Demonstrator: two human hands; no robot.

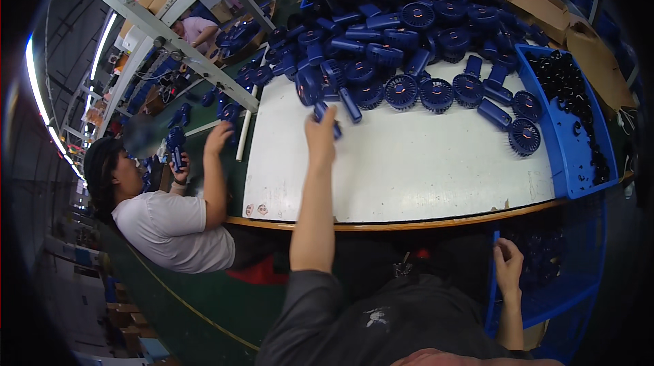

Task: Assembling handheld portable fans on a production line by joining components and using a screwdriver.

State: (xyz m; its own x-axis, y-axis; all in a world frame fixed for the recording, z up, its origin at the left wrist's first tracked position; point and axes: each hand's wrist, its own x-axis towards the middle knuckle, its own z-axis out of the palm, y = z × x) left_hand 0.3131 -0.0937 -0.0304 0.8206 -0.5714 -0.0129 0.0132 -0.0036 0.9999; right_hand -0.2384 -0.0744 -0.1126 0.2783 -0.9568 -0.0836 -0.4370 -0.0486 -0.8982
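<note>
Our left hand (320,136) closes its fingers on a dark blue handheld fan (325,113) at the near edge of the fan pile (409,32) on the white worktop (409,168). Our right hand (508,267) grips the rim of a blue crate (538,305) below the worktop edge.

Open white tabletop (409,168) near the front edge; farther back, blocked by a heap of blue handheld fans (402,32), and at right by a blue bin (569,141) of black parts.
</note>
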